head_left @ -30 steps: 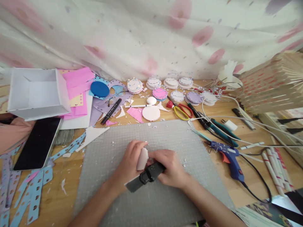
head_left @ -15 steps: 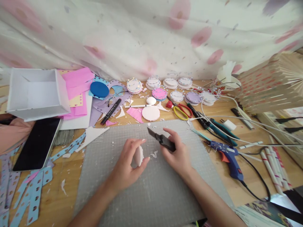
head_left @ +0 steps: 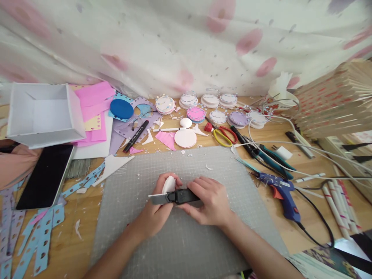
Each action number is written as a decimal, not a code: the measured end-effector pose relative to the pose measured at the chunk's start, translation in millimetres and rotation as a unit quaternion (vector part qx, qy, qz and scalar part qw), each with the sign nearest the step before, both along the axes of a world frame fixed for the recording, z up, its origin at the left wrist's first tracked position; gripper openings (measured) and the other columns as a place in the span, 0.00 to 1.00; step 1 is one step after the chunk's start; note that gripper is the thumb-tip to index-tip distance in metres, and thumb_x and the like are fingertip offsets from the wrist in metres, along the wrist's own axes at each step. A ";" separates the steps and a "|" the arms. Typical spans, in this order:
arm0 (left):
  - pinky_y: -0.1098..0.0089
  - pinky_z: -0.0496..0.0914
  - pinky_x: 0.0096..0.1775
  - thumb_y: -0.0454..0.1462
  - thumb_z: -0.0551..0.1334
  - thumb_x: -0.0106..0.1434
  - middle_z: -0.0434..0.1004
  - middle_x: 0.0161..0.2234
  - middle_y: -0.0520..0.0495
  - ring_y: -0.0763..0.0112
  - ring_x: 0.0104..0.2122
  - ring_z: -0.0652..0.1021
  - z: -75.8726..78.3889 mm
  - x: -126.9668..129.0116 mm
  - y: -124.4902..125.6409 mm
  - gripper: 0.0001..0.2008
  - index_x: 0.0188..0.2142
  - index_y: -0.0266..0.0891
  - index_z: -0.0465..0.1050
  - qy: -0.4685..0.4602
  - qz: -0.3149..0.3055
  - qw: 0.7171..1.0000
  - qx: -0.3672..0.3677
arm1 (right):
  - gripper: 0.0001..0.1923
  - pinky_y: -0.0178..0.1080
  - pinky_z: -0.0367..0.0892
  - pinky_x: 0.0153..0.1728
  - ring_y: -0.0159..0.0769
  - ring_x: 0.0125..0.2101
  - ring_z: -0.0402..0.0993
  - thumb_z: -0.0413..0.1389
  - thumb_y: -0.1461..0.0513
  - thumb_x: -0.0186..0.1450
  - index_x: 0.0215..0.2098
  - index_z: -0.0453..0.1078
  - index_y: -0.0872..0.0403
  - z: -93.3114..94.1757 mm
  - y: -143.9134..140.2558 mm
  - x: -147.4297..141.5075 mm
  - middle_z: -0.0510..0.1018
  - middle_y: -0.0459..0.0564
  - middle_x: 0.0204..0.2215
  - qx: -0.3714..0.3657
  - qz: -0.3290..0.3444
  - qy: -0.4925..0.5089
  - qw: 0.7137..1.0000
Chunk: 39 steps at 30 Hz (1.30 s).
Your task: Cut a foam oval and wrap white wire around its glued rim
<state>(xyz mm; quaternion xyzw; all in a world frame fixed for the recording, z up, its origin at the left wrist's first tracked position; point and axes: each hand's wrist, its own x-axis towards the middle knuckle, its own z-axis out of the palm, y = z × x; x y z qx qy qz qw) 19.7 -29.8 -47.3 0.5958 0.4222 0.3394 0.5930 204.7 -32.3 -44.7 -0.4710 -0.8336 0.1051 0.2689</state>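
My left hand grips a small white foam disc above the grey cutting mat, and the fingers partly hide it. In my right hand is a black utility knife, its blade pointing left. The blade lies across the disc's near side, close to my left thumb; whether it touches the foam I cannot tell. A thin white shaving lies on the mat beyond my right hand.
Behind the mat are a pale pink disc, scissors and several decorated discs. A glue gun with cables lies right. At left sit a phone, a white box and blue punched strips.
My right hand has brought the knife left and down to the disc. My left hand has turned the disc and closed round it. The shavings between the hands have shifted or are covered.
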 end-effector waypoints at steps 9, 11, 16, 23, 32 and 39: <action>0.64 0.65 0.49 0.32 0.51 0.66 0.68 0.48 0.49 0.66 0.46 0.70 0.9 0.9 -2.0 0.15 0.51 0.49 0.57 0.005 -0.004 1.000 -0.024 | 0.24 0.37 0.51 0.24 0.35 0.22 0.64 0.51 0.44 0.64 0.28 0.71 0.55 0.0 3.4 5.0 0.71 0.47 0.19 0.035 -0.016 -0.011 0.999; 0.63 0.65 0.49 0.33 0.51 0.67 0.68 0.47 0.50 0.66 0.45 0.70 1.5 0.6 -2.5 0.14 0.51 0.50 0.57 -0.002 -0.006 1.000 -0.029 | 0.23 0.38 0.52 0.24 0.35 0.21 0.64 0.51 0.44 0.64 0.28 0.71 0.55 0.2 3.9 5.9 0.71 0.48 0.19 0.037 -0.019 -0.010 0.999; 0.63 0.66 0.46 0.35 0.52 0.67 0.68 0.46 0.48 0.66 0.43 0.70 0.8 -1.3 -2.2 0.12 0.50 0.49 0.59 -0.015 -0.009 0.999 -0.032 | 0.22 0.38 0.53 0.24 0.36 0.22 0.65 0.52 0.45 0.64 0.29 0.71 0.54 -1.3 4.8 7.1 0.72 0.47 0.19 0.025 0.004 0.000 1.000; 0.65 0.67 0.40 0.34 0.50 0.68 0.66 0.43 0.47 0.68 0.38 0.70 0.3 -3.4 -3.1 0.13 0.51 0.48 0.56 -0.032 0.006 0.999 -0.007 | 0.18 0.36 0.59 0.27 0.38 0.25 0.71 0.55 0.48 0.63 0.32 0.69 0.54 -3.5 17.2 28.0 0.76 0.50 0.24 0.028 -0.147 0.003 0.989; 0.48 0.45 0.63 0.36 0.58 0.63 0.37 0.69 0.44 0.53 0.67 0.44 9.4 -15.3 9.2 0.36 0.66 0.49 0.42 0.195 -0.050 0.965 0.167 | 0.19 0.33 0.56 0.21 0.36 0.19 0.68 0.47 0.46 0.67 0.35 0.67 0.52 -6.0 21.7 25.7 0.72 0.45 0.20 -0.073 -0.280 0.078 0.954; 0.56 0.57 0.60 0.34 0.54 0.67 0.72 0.23 0.55 0.67 0.38 0.77 2.1 -21.4 16.7 0.10 0.30 0.43 0.70 0.188 0.246 0.923 0.228 | 0.16 0.39 0.60 0.29 0.45 0.31 0.70 0.48 0.51 0.68 0.41 0.67 0.54 -12.2 28.3 32.9 0.76 0.53 0.30 -0.045 -0.316 -0.005 0.948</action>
